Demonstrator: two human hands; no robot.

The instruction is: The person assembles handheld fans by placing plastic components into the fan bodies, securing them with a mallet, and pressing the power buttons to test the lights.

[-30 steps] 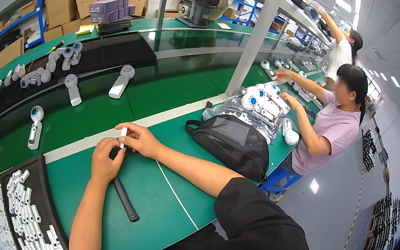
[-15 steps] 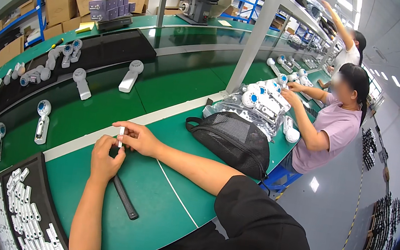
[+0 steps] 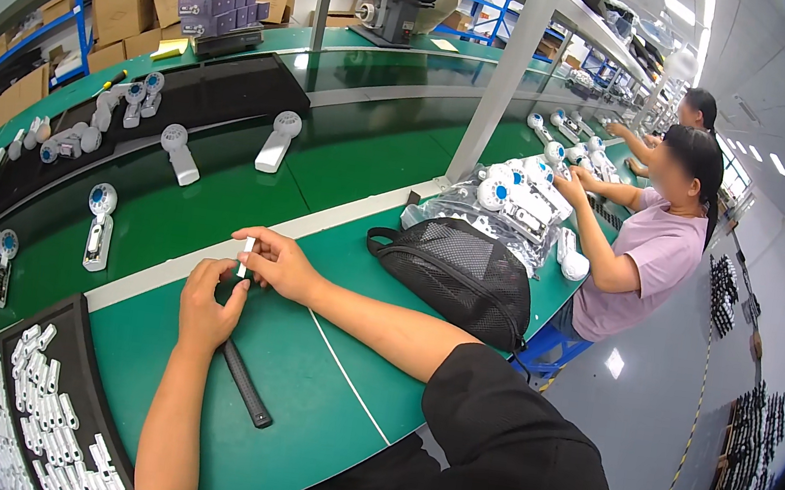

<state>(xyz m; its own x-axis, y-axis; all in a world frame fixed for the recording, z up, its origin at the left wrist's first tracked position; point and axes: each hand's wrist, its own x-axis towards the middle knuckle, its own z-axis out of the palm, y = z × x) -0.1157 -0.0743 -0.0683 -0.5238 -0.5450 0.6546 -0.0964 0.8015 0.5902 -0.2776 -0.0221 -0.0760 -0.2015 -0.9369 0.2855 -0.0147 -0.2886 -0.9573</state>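
My right hand point(image 3: 279, 267) pinches a small white plastic piece point(image 3: 246, 257) between thumb and fingers, above the near edge of the conveyor. Close against it, my left hand point(image 3: 209, 300) has its fingertips closed at the lower end of the same piece. A black rod-like handle point(image 3: 246, 386) lies slantwise on the green table point(image 3: 318, 434); its upper end is hidden by my left hand. At my left, a black tray point(image 3: 84, 328) carries rows of many small white plastic parts point(image 3: 54, 409).
White handheld fans point(image 3: 98, 236) ride the green conveyor point(image 3: 228, 213) beyond my hands. A black mesh bag point(image 3: 453, 278) sits by my right forearm. Past it, a co-worker in a pink shirt point(image 3: 655, 245) handles fans beside a plastic bag point(image 3: 437, 206). An upright post point(image 3: 505, 81) rises beyond.
The fans on the conveyor have shifted right. Another person's hand has left the tray's edge. The far co-worker's raised arm has come down. My hands still hold the white piece.
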